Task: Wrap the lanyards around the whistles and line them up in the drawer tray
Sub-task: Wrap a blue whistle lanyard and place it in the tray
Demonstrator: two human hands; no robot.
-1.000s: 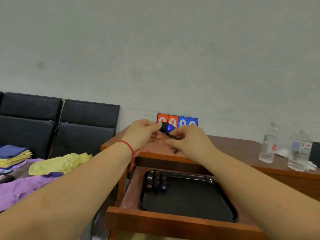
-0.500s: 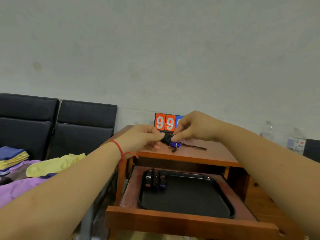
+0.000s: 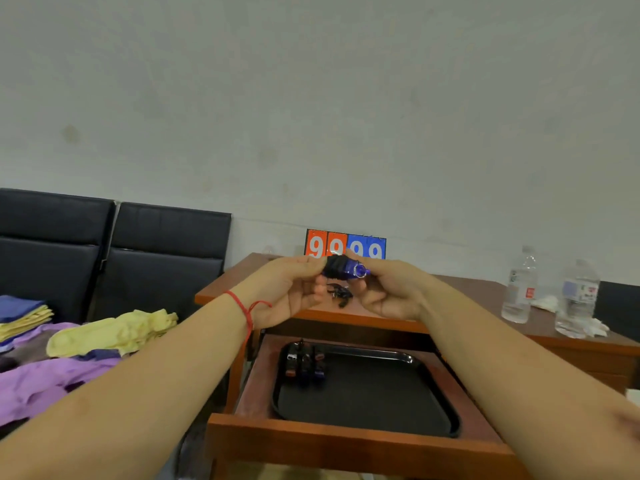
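Note:
I hold a blue whistle [image 3: 346,269] wound in its black lanyard above the desk, between both hands. My left hand [image 3: 287,289] pinches the wrapped end and my right hand [image 3: 389,291] pinches the end with the metal ring. A short loose end of black lanyard [image 3: 339,292] dangles beneath the whistle. Below, the open wooden drawer [image 3: 346,441] carries a black tray [image 3: 381,400]. Three wrapped whistles [image 3: 304,363] stand side by side in the tray's far left corner.
A scoreboard [image 3: 345,244] showing nines stands at the desk's back edge. Two water bottles [image 3: 550,289] and crumpled tissue sit on the desk to the right. Black chairs [image 3: 114,251] and a pile of yellow and purple cloths [image 3: 86,344] are on the left.
My right hand came down from above the whistle to beside it, level with the left hand. The long lanyard tail that trailed over the desk is gone; only a short end hangs.

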